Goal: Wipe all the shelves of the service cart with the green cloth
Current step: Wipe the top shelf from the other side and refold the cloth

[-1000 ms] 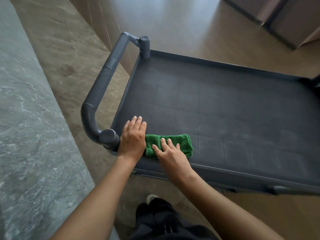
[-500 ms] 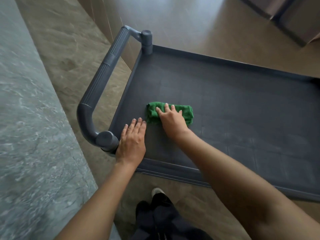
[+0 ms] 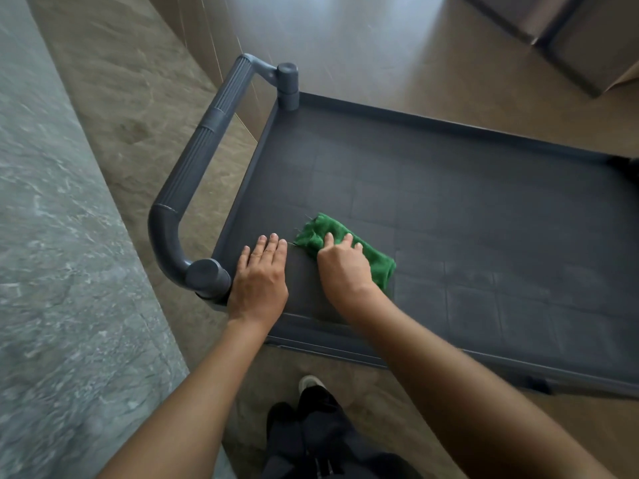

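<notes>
Grey marble counter (image 3: 52, 271) beside tan floor (image 3: 380, 46) (one shoe (image 3: 311, 382) visible).

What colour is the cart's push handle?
The handle is slate grey with ribbed grip sections, seen best in the head view.
</notes>
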{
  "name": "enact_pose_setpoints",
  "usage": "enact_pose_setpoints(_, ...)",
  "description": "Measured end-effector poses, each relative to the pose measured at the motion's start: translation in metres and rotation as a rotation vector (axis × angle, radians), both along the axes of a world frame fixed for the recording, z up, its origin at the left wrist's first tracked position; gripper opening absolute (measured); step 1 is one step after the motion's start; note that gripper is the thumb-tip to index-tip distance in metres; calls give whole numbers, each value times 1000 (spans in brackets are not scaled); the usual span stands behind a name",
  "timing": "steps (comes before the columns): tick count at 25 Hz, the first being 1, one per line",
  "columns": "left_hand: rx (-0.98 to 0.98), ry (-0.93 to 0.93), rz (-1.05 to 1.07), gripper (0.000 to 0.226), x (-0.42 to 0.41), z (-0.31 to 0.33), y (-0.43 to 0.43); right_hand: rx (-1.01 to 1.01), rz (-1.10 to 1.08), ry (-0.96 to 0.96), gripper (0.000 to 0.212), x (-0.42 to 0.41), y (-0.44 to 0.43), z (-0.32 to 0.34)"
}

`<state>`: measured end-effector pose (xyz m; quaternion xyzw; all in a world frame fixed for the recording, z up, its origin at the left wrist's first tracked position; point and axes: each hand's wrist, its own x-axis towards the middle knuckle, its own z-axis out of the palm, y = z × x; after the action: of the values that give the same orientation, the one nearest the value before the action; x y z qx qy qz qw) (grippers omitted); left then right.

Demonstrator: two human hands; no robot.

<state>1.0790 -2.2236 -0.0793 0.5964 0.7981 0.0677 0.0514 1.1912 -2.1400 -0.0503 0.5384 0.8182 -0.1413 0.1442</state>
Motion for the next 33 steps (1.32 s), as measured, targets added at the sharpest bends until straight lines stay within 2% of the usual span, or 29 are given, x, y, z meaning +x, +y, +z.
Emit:
enact_pose_setpoints(3,-6,-9,-6,53,0,1,-1,-31,-62,-37,61,6,-18,4)
enact_pose_setpoints(6,1,-13,-7,53,-1,2,-2,128,101,-71,54,15,-10,10)
enact_pose_setpoints(8,0,-17,-9,53,-2,2,-2,209,256,46,50,35,0,8)
enact_pose_setpoints(12,-1,-8,-9,55,-2,0,-2,230,502,314,57,74,21,-1)
enact_pose_setpoints(14,-4,-4,-3,55,-1,-1,-2,224,586,354,58,75,25,-9)
enact_pose_setpoints(16,1,-3,-1,54,0,-2,-3,152,638,303,63,69,26,-21)
enact_pose_setpoints(22,-2,26,-7,57,-3,-2,0,179,521,264,59,43,60,-41)
enact_pose_setpoints(28,27,41,-5,51,-1,-3,2,153,254,195,59,-16,140,-43)
enact_pose_setpoints(33,34,77,-1,49,4,0,0,169,404,291,56,5,107,-41)
